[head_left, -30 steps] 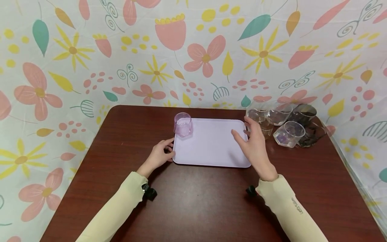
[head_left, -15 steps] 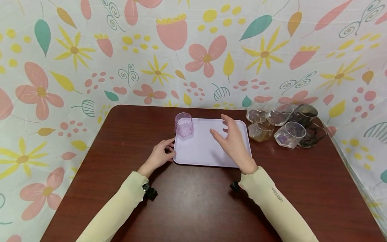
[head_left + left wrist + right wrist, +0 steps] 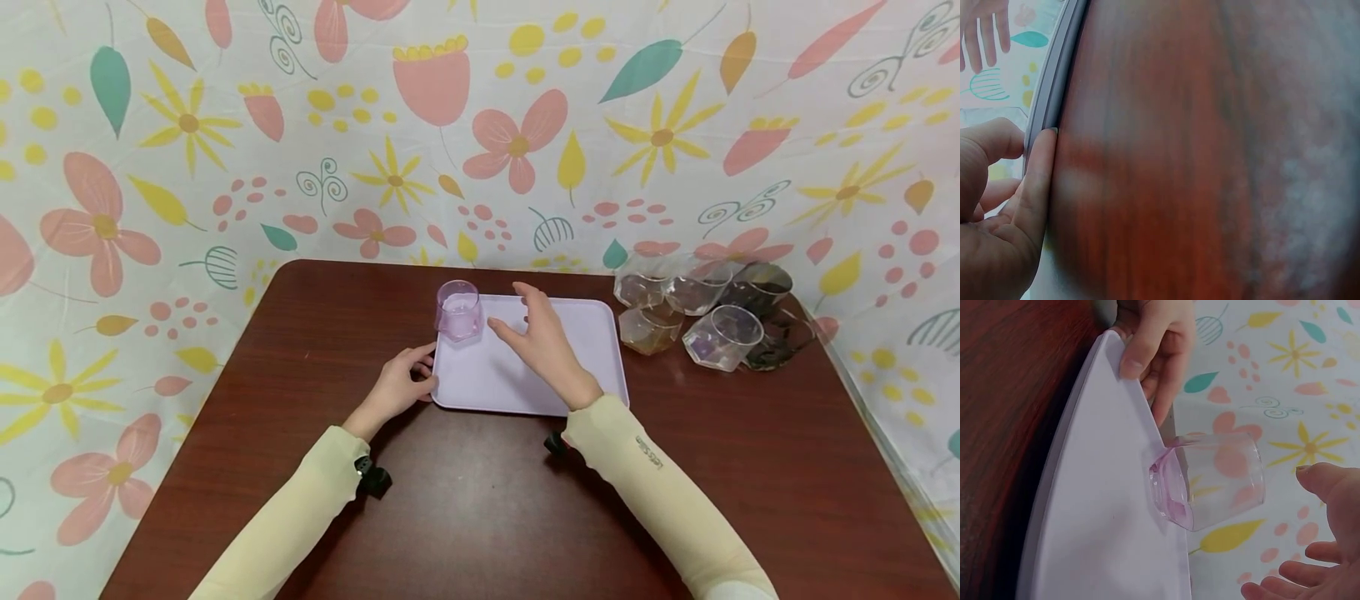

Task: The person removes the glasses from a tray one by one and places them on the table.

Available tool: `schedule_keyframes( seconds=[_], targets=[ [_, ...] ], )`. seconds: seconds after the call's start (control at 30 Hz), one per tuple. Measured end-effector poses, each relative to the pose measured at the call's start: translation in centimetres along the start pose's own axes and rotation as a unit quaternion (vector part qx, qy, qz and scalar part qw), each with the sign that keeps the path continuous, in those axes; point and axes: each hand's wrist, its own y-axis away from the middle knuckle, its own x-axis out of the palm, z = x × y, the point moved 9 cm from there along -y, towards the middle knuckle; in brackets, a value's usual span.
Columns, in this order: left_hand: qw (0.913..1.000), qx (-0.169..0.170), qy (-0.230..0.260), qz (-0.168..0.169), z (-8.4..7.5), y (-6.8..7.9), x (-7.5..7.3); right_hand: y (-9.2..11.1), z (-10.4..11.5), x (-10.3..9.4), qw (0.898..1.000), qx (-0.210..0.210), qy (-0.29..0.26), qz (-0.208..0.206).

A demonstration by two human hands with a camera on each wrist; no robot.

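Note:
A lilac tray [image 3: 480, 382] lies flat on the table. My left hand [image 3: 393, 383] pinches its left edge near the front corner, with the thumb against the rim [image 3: 1054, 81] in the left wrist view. A pink-tinted clear drinking glass [image 3: 459, 315] stands upright at the tray's back left corner. Over the middle of the tray hovers my right hand [image 3: 546, 340], thumb and fingers spread and holding nothing. Seen from the right wrist, a gap separates this right hand [image 3: 1329, 537] from the glass [image 3: 1222, 478].
Several faceted glasses stand grouped at the table's back right: a clear one with a purplish base [image 3: 722, 337], an amber one [image 3: 651, 329], and dark ones such as the smoky glass [image 3: 757, 287]. A flower-patterned cloth [image 3: 510, 208] hangs behind the brown table [image 3: 480, 500].
My right hand has moved left from the tray's right edge, across the tray, close to the pink glass. The left hand keeps its grip on the tray edge.

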Motion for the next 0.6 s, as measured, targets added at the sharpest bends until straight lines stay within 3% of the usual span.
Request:
schedule_keyframes(
  seconds=[0.6],
  targets=[
    [1.0000,0.002,-0.007,0.000,0.2,-0.1,-0.1,-3.2,0.9,5.3,0.997,0.011,0.035,0.067]
  ],
)
